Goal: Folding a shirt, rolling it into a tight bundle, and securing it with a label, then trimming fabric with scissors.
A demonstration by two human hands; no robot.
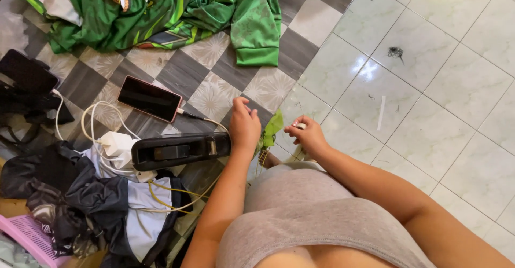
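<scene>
To my right the pale glossy floor tiles (429, 85) lie open, so my right hand (307, 135) passes freely there. To my left the black tape dispenser (179, 150), white charger with cables (115, 143), dark phone (149, 98) and heaped dark clothes (80, 198) block my left hand (244, 126).

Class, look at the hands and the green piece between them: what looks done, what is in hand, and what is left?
Done: nothing finished shows; a green garment lies heaped on the checked mat.
In hand: the left hand and right hand work a small green piece above the knee; the right fingers pinch something pale, too small to tell.
Left: cannot be judged; the piece is mostly hidden.
</scene>
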